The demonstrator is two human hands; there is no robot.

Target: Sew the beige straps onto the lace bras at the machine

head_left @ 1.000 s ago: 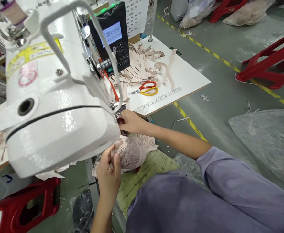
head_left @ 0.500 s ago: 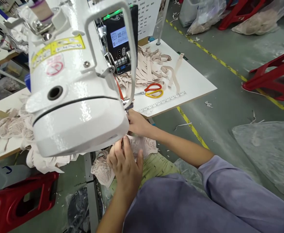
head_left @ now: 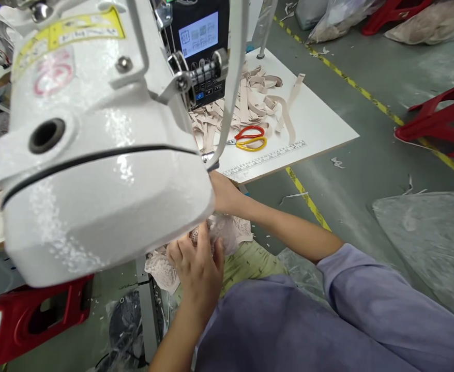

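Observation:
A beige lace bra (head_left: 242,228) hangs over the near edge of the work surface, in front of my lap, with one cup (head_left: 163,271) at its left. My left hand (head_left: 196,261) grips the lace, its fingers bent over the fabric and the thumb to the right; the fingertips are partly covered. Beyond it, my right hand (head_left: 227,195) reaches in beside the needle area. Its fingers are hidden behind the white sewing machine head (head_left: 110,206), so their grip does not show. The machine's needle and foot are also out of sight.
Red-and-yellow-handled scissors (head_left: 251,138) and a ruler strip (head_left: 266,159) lie on the white table (head_left: 320,129), near a heap of beige straps (head_left: 250,103). A control screen (head_left: 199,35) stands behind the machine. Red stools (head_left: 440,124) and plastic bags are on the floor.
The view has come closer to the machine, whose head now looks larger and covers more at the left. My right hand's fingers have gone further behind it. My left hand stays on the lace.

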